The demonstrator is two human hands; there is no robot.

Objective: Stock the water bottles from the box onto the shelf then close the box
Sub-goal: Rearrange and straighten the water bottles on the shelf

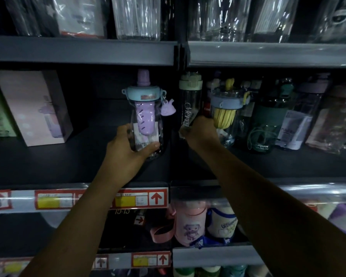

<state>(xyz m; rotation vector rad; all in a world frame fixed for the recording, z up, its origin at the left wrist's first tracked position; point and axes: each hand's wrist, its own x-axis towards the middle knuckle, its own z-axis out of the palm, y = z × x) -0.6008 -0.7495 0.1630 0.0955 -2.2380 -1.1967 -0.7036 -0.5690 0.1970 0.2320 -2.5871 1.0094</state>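
Observation:
My left hand grips the lower part of a clear water bottle with a light blue lid and purple spout, held upright over the dark middle shelf. My right hand is closed around the base of a tall dark clear bottle with a pale green cap, which stands tilted at the left end of the right shelf section. Right beside it stands a bottle with a yellow insert and blue lid. The box is out of view.
A pink carton stands at the left of the middle shelf. Several bottles crowd the right section. Wrapped goods fill the upper shelf. Price-tag rails edge the shelf fronts, with pink and white bottles below.

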